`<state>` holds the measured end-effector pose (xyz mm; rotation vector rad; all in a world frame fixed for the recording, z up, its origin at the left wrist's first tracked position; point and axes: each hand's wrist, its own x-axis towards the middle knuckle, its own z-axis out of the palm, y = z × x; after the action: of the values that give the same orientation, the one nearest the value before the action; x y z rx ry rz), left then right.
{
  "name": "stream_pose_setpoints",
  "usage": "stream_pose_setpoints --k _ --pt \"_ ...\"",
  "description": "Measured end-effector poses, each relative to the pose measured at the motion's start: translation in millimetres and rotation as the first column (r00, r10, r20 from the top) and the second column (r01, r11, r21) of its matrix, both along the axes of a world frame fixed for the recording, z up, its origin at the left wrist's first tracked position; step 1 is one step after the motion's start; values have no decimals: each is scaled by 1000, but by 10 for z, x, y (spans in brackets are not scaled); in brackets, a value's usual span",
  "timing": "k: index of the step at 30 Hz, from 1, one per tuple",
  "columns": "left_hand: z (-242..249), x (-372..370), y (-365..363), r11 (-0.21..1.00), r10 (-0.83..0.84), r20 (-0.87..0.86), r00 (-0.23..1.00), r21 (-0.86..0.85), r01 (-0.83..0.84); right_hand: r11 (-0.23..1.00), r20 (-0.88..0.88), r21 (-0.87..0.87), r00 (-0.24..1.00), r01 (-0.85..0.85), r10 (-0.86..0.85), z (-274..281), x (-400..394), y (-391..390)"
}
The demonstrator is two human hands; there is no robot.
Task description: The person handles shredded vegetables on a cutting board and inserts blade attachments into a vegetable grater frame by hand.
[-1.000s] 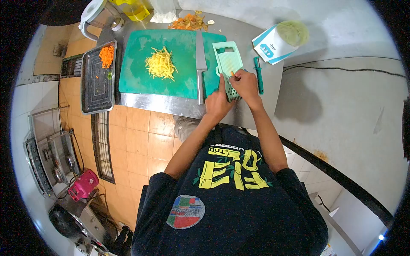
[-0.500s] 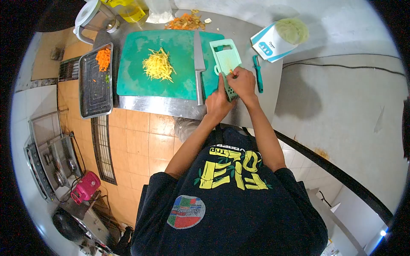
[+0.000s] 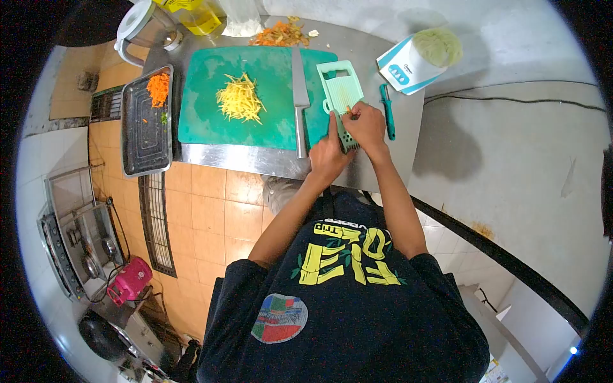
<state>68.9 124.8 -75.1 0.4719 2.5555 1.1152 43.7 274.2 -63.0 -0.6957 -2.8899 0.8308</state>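
A mint-green hand grater (image 3: 341, 82) lies slanted at the right side of the cutting board, its holed end toward me. My left hand (image 3: 327, 156) is closed on the grater's near end, with the index finger stretched along its edge. My right hand (image 3: 368, 129) is closed over the grater's surface, fingers pinched together; a small orange bit, seemingly carrot, shows at the fingertips, mostly hidden. Left of the grater, a large knife (image 3: 300, 89) rests on the green cutting board (image 3: 198, 80). A heap of pale yellow shreds (image 3: 240, 97) sits on the board.
A dark tray (image 3: 147, 140) with shredded carrot (image 3: 158, 89) overhangs the table's left edge. A teal peeler (image 3: 387, 112) lies right of the grater. Behind stand a kitchen scale (image 3: 397, 71) bearing a pale green bowl (image 3: 437, 46), vegetable peelings (image 3: 281, 34) and a blender jug (image 3: 142, 32).
My right hand has shifted very slightly along the grater, still closed. My left hand keeps its hold. The whole view has moved a little.
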Motion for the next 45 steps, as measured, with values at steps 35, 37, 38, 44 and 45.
stream_pose_setpoints --k 35,37,38,44,45 --pt "-51 13 18 1000 17 -53 998 -9 -18 998 -58 -50 997 -49 46 -11 52 29" --pt "0 12 10 1000 11 -31 999 -13 -11 978 -139 -205 990 -41 12 -89 64 104" --pt "27 13 8 1000 3 -8 1000 -17 -4 968 -137 -246 991 -39 5 -117 74 163" --pt "81 4 -4 998 -33 51 998 -45 35 977 -96 -194 993 -91 73 -94 54 259" --pt "110 3 -7 997 -39 71 997 -56 43 980 -89 -169 992 -104 90 -85 44 250"
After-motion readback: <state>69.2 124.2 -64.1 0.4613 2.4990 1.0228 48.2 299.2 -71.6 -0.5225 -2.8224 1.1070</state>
